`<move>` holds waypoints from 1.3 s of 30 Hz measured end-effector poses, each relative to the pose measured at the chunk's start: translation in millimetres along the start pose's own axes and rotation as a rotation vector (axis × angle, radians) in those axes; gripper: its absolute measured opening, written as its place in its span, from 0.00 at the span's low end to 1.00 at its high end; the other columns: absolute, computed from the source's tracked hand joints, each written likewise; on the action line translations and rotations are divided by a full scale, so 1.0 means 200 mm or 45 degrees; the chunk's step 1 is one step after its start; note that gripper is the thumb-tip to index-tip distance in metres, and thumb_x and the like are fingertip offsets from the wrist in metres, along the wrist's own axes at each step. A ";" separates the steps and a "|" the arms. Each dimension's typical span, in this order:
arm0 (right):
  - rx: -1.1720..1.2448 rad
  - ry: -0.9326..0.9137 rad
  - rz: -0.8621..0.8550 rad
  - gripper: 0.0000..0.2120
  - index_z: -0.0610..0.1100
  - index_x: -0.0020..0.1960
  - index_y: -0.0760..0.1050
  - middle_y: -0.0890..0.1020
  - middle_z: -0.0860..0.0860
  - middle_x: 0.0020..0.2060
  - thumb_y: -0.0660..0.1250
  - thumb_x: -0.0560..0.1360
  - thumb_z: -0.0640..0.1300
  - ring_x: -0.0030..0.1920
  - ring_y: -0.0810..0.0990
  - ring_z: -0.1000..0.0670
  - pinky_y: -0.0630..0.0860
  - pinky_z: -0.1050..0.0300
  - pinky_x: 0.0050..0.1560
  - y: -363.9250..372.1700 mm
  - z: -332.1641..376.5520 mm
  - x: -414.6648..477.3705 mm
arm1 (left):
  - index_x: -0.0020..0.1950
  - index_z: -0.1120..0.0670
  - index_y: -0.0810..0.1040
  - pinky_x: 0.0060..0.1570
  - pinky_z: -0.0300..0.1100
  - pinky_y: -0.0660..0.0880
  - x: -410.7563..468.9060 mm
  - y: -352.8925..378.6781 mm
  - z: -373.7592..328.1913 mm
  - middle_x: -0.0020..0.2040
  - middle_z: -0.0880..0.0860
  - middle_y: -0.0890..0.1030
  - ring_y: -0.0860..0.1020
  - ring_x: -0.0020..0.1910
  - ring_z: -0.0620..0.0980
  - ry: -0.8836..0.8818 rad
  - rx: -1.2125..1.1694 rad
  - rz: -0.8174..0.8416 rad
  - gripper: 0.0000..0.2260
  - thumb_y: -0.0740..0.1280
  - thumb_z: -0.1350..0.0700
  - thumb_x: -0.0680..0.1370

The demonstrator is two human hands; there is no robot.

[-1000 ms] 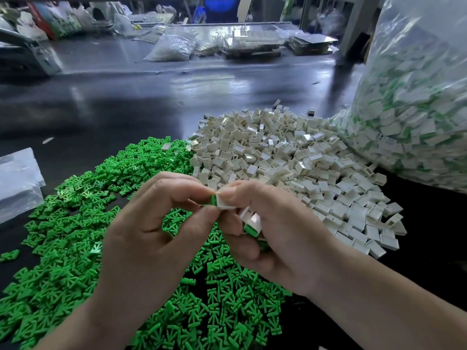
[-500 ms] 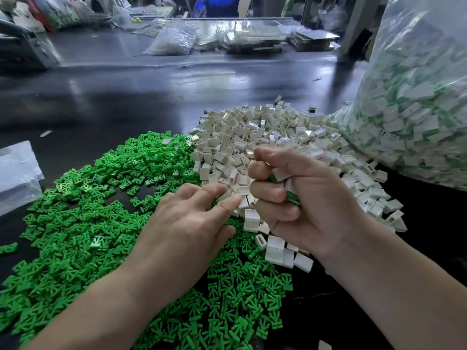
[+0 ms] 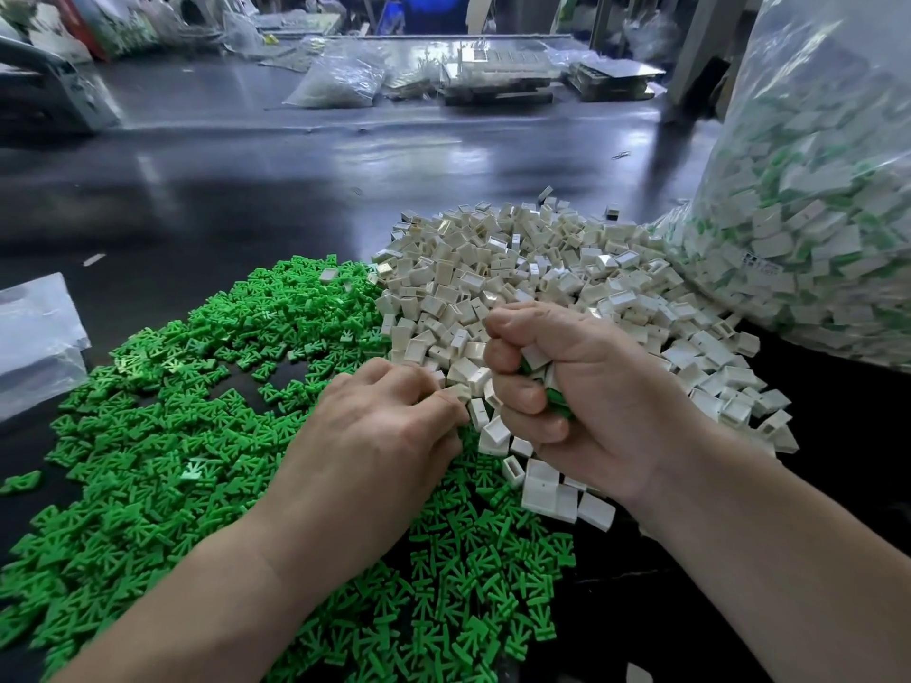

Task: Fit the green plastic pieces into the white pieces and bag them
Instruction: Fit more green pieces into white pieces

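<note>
Fistful of fitted white-and-green plastic pieces point(image 3: 537, 359) clenched in the right grip point(image 3: 567, 386), over the heap of white plastic housings point(image 3: 542, 273). Left grip point(image 3: 374, 436) curls at its near edge, can't tell if it's holding one. Green forked plastic pieces point(image 3: 187, 436) spread left on the dark worktop point(image 3: 246, 189).

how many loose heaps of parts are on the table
2: green pieces heaped on the left, white pieces heaped right of them, touching. The left hand and right hand hide parts of both.
</note>
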State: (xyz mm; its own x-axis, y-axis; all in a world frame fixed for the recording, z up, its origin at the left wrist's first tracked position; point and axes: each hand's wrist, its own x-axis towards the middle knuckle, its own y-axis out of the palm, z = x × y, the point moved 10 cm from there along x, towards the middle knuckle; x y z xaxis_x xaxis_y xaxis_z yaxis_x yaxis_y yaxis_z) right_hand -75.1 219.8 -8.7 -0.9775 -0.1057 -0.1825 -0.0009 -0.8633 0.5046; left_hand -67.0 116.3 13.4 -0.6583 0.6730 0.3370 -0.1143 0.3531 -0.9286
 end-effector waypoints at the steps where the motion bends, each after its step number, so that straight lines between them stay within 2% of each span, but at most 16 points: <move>1: -0.012 -0.005 -0.009 0.07 0.43 0.42 0.74 0.74 0.49 0.32 0.65 0.79 0.39 0.23 0.68 0.55 0.61 0.66 0.18 0.00 0.00 0.00 | 0.50 0.51 0.82 0.47 0.53 0.75 0.00 -0.01 0.01 0.50 0.50 0.80 0.75 0.48 0.53 -0.021 -0.006 -0.011 0.06 0.69 0.51 0.76; 3: -0.032 -0.012 -0.016 0.06 0.43 0.42 0.74 0.75 0.49 0.32 0.66 0.79 0.39 0.23 0.68 0.55 0.61 0.66 0.18 -0.01 0.00 0.00 | 0.51 0.51 0.82 0.49 0.51 0.75 -0.01 -0.02 0.03 0.51 0.50 0.79 0.74 0.50 0.52 -0.057 -0.020 -0.046 0.07 0.70 0.50 0.75; 5: -0.061 -0.021 -0.018 0.05 0.43 0.43 0.75 0.75 0.49 0.32 0.66 0.79 0.38 0.23 0.69 0.54 0.61 0.66 0.18 -0.01 0.00 0.00 | 0.51 0.50 0.82 0.51 0.40 0.71 -0.02 -0.06 0.05 0.52 0.49 0.77 0.72 0.52 0.48 -0.119 -0.079 -0.124 0.08 0.69 0.49 0.75; 7: -0.112 -0.032 -0.018 0.05 0.43 0.44 0.76 0.75 0.48 0.32 0.66 0.79 0.38 0.23 0.68 0.54 0.61 0.66 0.19 -0.01 0.00 0.00 | 0.53 0.50 0.81 0.48 0.27 0.67 -0.03 -0.12 0.09 0.51 0.45 0.77 0.72 0.48 0.41 -0.212 -0.212 -0.241 0.09 0.67 0.48 0.77; 9: -0.213 -0.037 -0.006 0.05 0.44 0.44 0.77 0.75 0.48 0.32 0.67 0.79 0.38 0.23 0.68 0.53 0.62 0.66 0.19 -0.01 0.00 -0.01 | 0.55 0.49 0.80 0.46 0.24 0.67 -0.03 -0.15 0.13 0.48 0.41 0.77 0.75 0.47 0.38 -0.267 -0.414 -0.333 0.09 0.67 0.48 0.79; 12: -0.383 -0.014 0.034 0.05 0.44 0.45 0.79 0.75 0.49 0.31 0.67 0.79 0.38 0.23 0.68 0.53 0.61 0.66 0.19 0.02 -0.02 -0.02 | 0.54 0.42 0.81 0.41 0.25 0.70 -0.05 -0.15 0.14 0.45 0.40 0.80 0.79 0.45 0.39 -0.323 -0.722 -0.336 0.08 0.67 0.46 0.76; 16: -0.473 -0.021 0.179 0.05 0.48 0.51 0.82 0.75 0.49 0.31 0.69 0.77 0.42 0.23 0.69 0.54 0.63 0.65 0.19 0.09 -0.04 -0.04 | 0.46 0.41 0.80 0.29 0.26 0.70 -0.09 -0.16 0.19 0.34 0.45 0.82 0.78 0.29 0.40 -0.502 -0.942 -0.372 0.11 0.66 0.36 0.72; 19: -0.654 -0.209 0.301 0.14 0.54 0.59 0.80 0.74 0.52 0.31 0.72 0.74 0.45 0.23 0.70 0.54 0.65 0.64 0.20 0.16 -0.01 -0.07 | 0.41 0.47 0.79 0.24 0.28 0.69 -0.10 -0.16 0.19 0.29 0.50 0.80 0.74 0.23 0.40 -0.561 -1.071 -0.384 0.16 0.63 0.35 0.73; 22: -0.952 -0.469 0.311 0.14 0.60 0.60 0.79 0.77 0.57 0.29 0.71 0.78 0.45 0.24 0.69 0.59 0.66 0.64 0.22 0.23 0.02 -0.11 | 0.39 0.52 0.79 0.22 0.32 0.68 -0.10 -0.14 0.18 0.26 0.54 0.77 0.73 0.22 0.43 -0.594 -1.186 -0.366 0.20 0.63 0.39 0.79; 25: -1.035 -0.648 0.233 0.11 0.55 0.57 0.81 0.77 0.62 0.29 0.70 0.79 0.42 0.24 0.72 0.62 0.65 0.74 0.27 0.24 0.06 -0.14 | 0.37 0.55 0.79 0.21 0.34 0.68 -0.10 -0.13 0.16 0.25 0.55 0.75 0.72 0.21 0.45 -0.608 -1.249 -0.357 0.21 0.60 0.41 0.79; 28: -1.079 -0.622 0.129 0.06 0.52 0.56 0.80 0.78 0.57 0.31 0.69 0.79 0.47 0.26 0.72 0.59 0.67 0.69 0.26 0.20 0.08 -0.13 | 0.38 0.51 0.78 0.23 0.34 0.70 -0.09 -0.16 0.15 0.28 0.52 0.79 0.75 0.23 0.43 -0.529 -1.091 -0.305 0.24 0.55 0.35 0.79; 31: -0.777 -0.426 0.124 0.01 0.47 0.51 0.78 0.82 0.52 0.35 0.68 0.80 0.44 0.24 0.72 0.57 0.67 0.64 0.21 0.13 0.07 -0.10 | 0.42 0.44 0.78 0.24 0.33 0.71 -0.10 -0.21 0.20 0.36 0.44 0.81 0.78 0.30 0.42 -0.429 -0.706 -0.207 0.19 0.57 0.32 0.77; 33: -0.580 -0.293 0.083 0.02 0.45 0.48 0.78 0.84 0.48 0.37 0.69 0.79 0.41 0.24 0.71 0.53 0.65 0.64 0.20 0.09 0.06 -0.07 | 0.46 0.39 0.77 0.28 0.33 0.71 -0.11 -0.18 0.23 0.42 0.36 0.79 0.78 0.39 0.36 -0.366 -0.410 0.029 0.18 0.59 0.28 0.72; 34: -0.501 -0.236 0.062 0.04 0.45 0.46 0.78 0.83 0.48 0.37 0.69 0.79 0.39 0.23 0.71 0.53 0.64 0.64 0.20 0.08 0.04 -0.06 | 0.48 0.36 0.75 0.32 0.32 0.71 -0.12 -0.14 0.23 0.43 0.34 0.77 0.76 0.42 0.32 -0.349 -0.267 0.171 0.21 0.57 0.24 0.68; 36: -0.395 -0.158 0.041 0.07 0.45 0.44 0.79 0.81 0.47 0.34 0.68 0.78 0.36 0.23 0.70 0.53 0.63 0.65 0.19 0.06 0.02 -0.04 | 0.52 0.31 0.68 0.36 0.30 0.69 -0.16 -0.08 0.25 0.41 0.33 0.75 0.73 0.41 0.31 -0.358 -0.052 0.362 0.28 0.53 0.19 0.60; 39: -0.315 -0.087 0.066 0.06 0.47 0.44 0.80 0.78 0.48 0.32 0.69 0.76 0.37 0.23 0.68 0.53 0.61 0.66 0.20 0.06 -0.01 -0.03 | 0.53 0.31 0.65 0.34 0.29 0.62 -0.15 -0.07 0.23 0.41 0.32 0.72 0.68 0.38 0.30 -0.318 0.081 0.365 0.22 0.54 0.24 0.64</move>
State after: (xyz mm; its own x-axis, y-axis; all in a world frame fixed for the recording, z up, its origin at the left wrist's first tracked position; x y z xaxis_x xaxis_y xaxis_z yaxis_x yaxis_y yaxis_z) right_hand -68.3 208.7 -3.4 -0.9869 -0.1265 -0.1001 0.0929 -0.9530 0.2884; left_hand -79.9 62.2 8.9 -0.8303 0.5569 0.0213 0.0601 0.1274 -0.9900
